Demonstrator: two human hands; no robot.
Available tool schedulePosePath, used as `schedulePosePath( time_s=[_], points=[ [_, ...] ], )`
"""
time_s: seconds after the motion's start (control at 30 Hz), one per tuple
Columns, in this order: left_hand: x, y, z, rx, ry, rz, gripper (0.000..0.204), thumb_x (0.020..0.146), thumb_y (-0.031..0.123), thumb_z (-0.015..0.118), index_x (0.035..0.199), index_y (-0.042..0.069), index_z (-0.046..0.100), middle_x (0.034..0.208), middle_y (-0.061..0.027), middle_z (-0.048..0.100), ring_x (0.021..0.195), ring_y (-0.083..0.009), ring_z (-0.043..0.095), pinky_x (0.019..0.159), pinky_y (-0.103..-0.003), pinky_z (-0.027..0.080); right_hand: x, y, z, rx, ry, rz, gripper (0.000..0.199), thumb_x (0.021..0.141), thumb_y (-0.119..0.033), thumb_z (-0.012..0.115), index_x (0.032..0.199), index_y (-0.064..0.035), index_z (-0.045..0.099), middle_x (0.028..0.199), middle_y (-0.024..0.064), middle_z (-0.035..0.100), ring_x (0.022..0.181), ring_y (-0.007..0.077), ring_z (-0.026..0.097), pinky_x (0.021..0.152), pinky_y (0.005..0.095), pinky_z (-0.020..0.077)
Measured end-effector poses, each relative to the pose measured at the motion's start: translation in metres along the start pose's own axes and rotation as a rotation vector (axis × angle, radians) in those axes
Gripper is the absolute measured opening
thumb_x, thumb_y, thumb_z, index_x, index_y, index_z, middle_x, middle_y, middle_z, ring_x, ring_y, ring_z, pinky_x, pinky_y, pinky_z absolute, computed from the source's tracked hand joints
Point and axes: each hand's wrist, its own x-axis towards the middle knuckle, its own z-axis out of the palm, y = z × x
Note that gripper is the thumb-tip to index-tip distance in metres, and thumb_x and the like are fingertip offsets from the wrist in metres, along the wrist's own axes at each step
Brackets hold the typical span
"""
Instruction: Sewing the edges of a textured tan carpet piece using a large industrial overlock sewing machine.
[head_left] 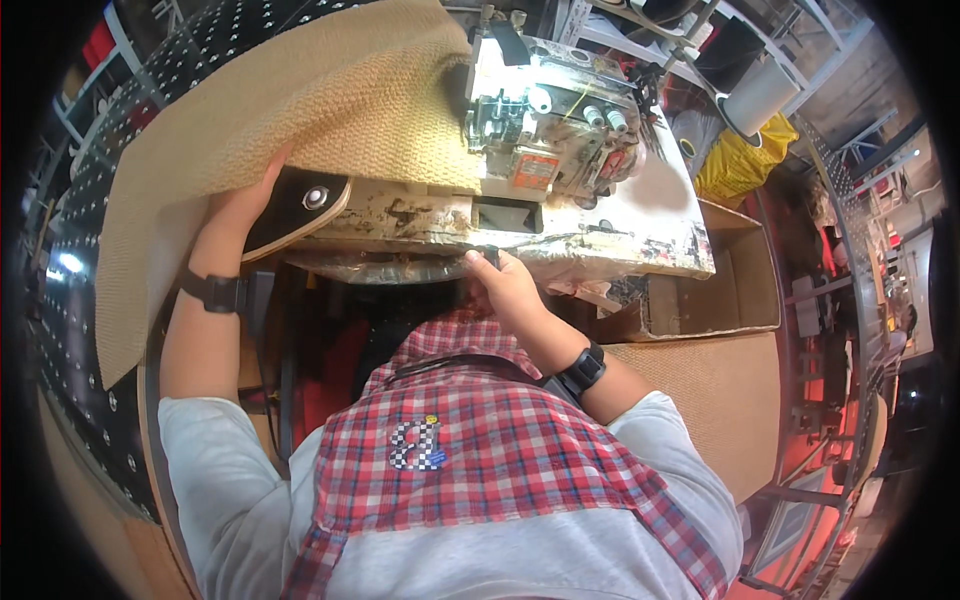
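Observation:
A large tan woven mat (380,100) lies over the left of the work table and runs up to an overlock sewing machine (560,120), whose lamp is lit. The mat's left part hangs down past my left forearm. My left hand (245,200) is at the mat's near edge, with its fingers largely covered by the mat. My right hand (510,285) is bent at the table's front edge, below the machine. Its thumb and fingers close around a small dark thing there, mostly hidden by the hand.
The stained, film-covered machine table (620,235) has a black rounded plate (290,210) with a bolt at its left. On the right stand an open cardboard box (715,290), a yellow bag (750,160) and a white thread cone (760,95). A dotted black surface (80,330) lies left.

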Motion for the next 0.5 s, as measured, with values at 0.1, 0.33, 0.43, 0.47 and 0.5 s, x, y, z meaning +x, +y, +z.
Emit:
schedulePosePath(
  time_s=[0.1,0.33,0.43,0.47,0.5],
  points=[
    [0.023,0.001,0.01,0.013,0.01,0.038,0.044,0.08,0.035,0.055,0.111,0.005,0.05,0.115,-0.0122,0.051,0.108,-0.0287,0.044,0.091,-0.036,0.033,0.01,0.01,-0.008,0.006,-0.04,-0.038,0.028,0.081,-0.033,0.054,0.076,-0.0057,0.05,0.061,0.0016,0.05,0.053,0.0079,0.045,0.048,0.0221,0.0385],
    [0.04,0.003,0.025,-0.007,0.029,0.01,0.046,0.08,0.037,0.055,0.111,0.004,0.05,0.115,-0.0132,0.05,0.109,-0.0292,0.043,0.093,-0.036,0.03,0.016,-0.004,0.001,-0.032,-0.024,0.007,0.028,0.082,-0.032,0.052,0.082,-0.0041,0.053,0.073,0.0054,0.058,0.056,0.0096,0.05,0.048,0.0221,0.0389],
    [0.024,0.012,0.02,0.03,0.065,-0.023,0.045,0.08,0.036,0.054,0.11,0.003,0.05,0.115,-0.0133,0.05,0.109,-0.0294,0.043,0.093,-0.036,0.031,0.019,-0.015,0.007,-0.096,-0.12,0.012,0.03,0.083,-0.033,0.05,0.087,-0.0035,0.054,0.08,0.0063,0.06,0.058,0.0116,0.054,0.048,0.0216,0.0385],
    [0.015,0.017,0.018,0.03,0.066,-0.02,0.045,0.08,0.036,0.054,0.11,0.003,0.05,0.115,-0.0133,0.05,0.109,-0.0294,0.043,0.093,-0.036,0.031,0.022,-0.015,0.012,-0.058,-0.129,-0.01,0.033,0.084,-0.034,0.048,0.095,-0.0038,0.054,0.082,0.0076,0.06,0.061,0.0124,0.055,0.048,0.0216,0.0375],
    [0.002,0.022,0.015,-0.032,0.081,0.006,0.044,0.08,0.032,0.055,0.111,0.002,0.049,0.116,-0.0148,0.049,0.11,-0.03,0.042,0.094,-0.037,0.031,0.025,-0.016,0.016,-0.02,-0.139,-0.033,0.037,0.084,-0.036,0.046,0.103,-0.004,0.053,0.085,0.0089,0.06,0.063,0.0131,0.055,0.048,0.0216,0.0365]
  ],
)
